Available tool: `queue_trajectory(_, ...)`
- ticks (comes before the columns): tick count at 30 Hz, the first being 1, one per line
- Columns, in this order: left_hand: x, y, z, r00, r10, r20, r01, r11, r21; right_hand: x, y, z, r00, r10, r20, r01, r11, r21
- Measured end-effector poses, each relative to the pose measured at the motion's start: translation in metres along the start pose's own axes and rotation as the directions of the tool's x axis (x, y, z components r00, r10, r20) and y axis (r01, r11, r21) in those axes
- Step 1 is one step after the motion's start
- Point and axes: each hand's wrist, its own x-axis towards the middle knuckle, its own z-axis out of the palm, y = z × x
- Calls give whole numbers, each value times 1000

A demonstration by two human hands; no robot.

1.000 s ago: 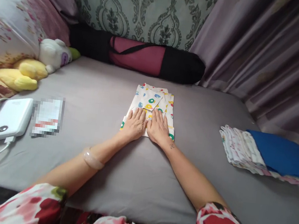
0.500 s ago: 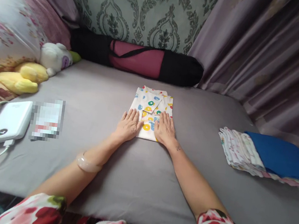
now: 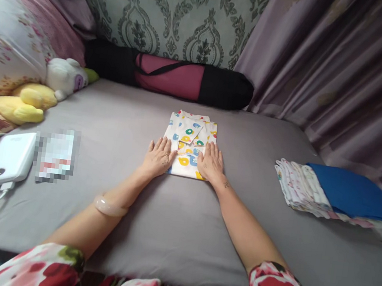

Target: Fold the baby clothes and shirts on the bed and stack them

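A white garment (image 3: 188,135) with yellow, blue, green and red prints lies folded into a rectangle on the grey bed sheet (image 3: 167,223). Its inward-folded sleeves or flaps show on top. My left hand (image 3: 158,157) rests flat along its left edge, fingers stretched forward, partly on the cloth and partly on the sheet. On the opposite edge my right hand (image 3: 211,163) lies flat too, fingers outstretched. Neither hand grips anything. The cloth under both palms is hidden.
To the right sits a stack of folded clothes (image 3: 302,187) with a blue cloth (image 3: 355,191) on it. A black and maroon long bag (image 3: 167,76) lies against the wall. At left are a power bank (image 3: 8,160), a blurred packet (image 3: 55,156) and plush toys (image 3: 29,102).
My left hand has slid slightly outward from the garment's left edge. My right hand stays flat on the right edge. The whole view has shifted a little.
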Motion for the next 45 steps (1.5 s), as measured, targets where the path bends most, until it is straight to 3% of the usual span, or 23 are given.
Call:
queue_trajectory(4,2,-7,2,999,30,16,-29,998,-49,-1,-3,-17,997,23,74,-25,999,27)
queue_trajectory(7,-1,-22,2,994,105,11,-104,992,-76,-6,6,-35,993,-11,121,-8,988,154)
queue_trajectory(10,-14,-35,-7,969,242,-49,-244,968,-59,-20,25,-47,992,-106,73,81,953,291)
queue_trajectory(12,-26,-41,-17,926,373,-66,-376,925,-50,-34,38,-51,978,-207,2,196,926,323)
queue_trajectory(17,-44,-43,-37,822,568,-44,-569,816,-101,-65,60,-46,878,-476,-50,472,845,250)
queue_trajectory(23,-44,-34,-43,743,667,-56,-667,745,12,-67,62,-39,769,-635,-72,639,764,85)
queue_trajectory(27,-43,-30,-43,755,652,-74,-652,758,21,-69,55,-42,754,-652,-72,653,757,-19)
queue_trajectory(32,-35,-28,-43,834,549,-58,-545,835,74,-70,53,-43,782,-616,-96,614,788,-50)
queue_trajectory(34,-31,-29,-43,845,531,-66,-526,847,83,-66,54,-42,804,-584,-109,581,812,-57)
queue_trajectory(37,-29,-33,-41,809,584,-71,-580,812,70,-58,58,-41,838,-536,-102,534,844,-47)
queue_trajectory(40,-30,-42,-38,760,647,-60,-645,762,58,-52,63,-40,825,-559,-78,560,828,-12)
queue_trajectory(45,-30,-60,-28,751,647,-132,-649,760,33,-48,72,-36,809,-584,-59,587,809,34)
